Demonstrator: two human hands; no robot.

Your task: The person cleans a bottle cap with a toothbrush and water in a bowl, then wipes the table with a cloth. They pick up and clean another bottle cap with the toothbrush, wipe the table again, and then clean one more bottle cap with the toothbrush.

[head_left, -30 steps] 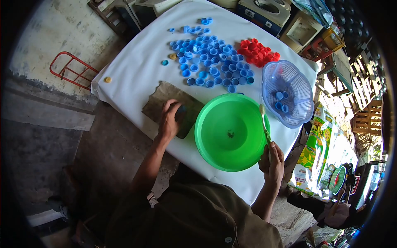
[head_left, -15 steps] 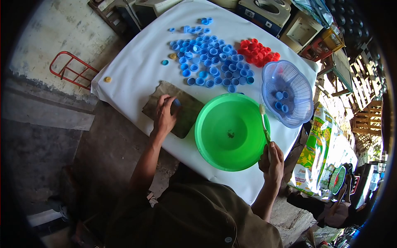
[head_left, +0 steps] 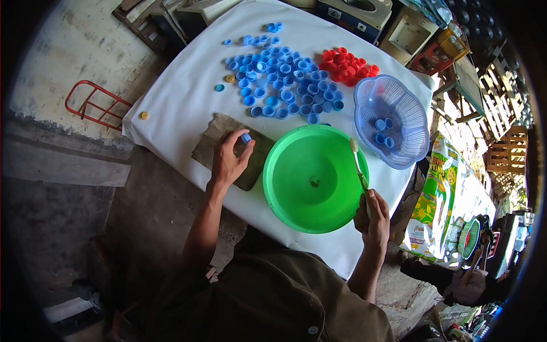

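Observation:
My left hand [head_left: 231, 157] pinches a blue bottle cap [head_left: 246, 138] between thumb and fingers, over a folded dark cloth [head_left: 249, 178] on the table. In my right hand [head_left: 374, 219] is a toothbrush [head_left: 359, 165], its bristles pointing away from me above the rim of the green basin [head_left: 285, 211]. Dark specks lie at the basin's bottom. Beyond it, a blue plastic basket [head_left: 407, 114] holds several blue caps [head_left: 380, 123]. A wide spread of loose blue caps [head_left: 272, 78] covers the far part of the table, beside a pile of red caps [head_left: 345, 67].
A white sheet covers the table [head_left: 182, 91], with a yellowish cap [head_left: 143, 115] at its left corner. A red metal frame [head_left: 94, 105] stands at left. Old appliances [head_left: 356, 16] line the far edge. Another person [head_left: 464, 285] is at lower right.
My left hand has raised the blue cap slightly from the cloth and turned it into clearer view. My right hand keeps the toothbrush at the basin's rim. The whole view has shifted slightly.

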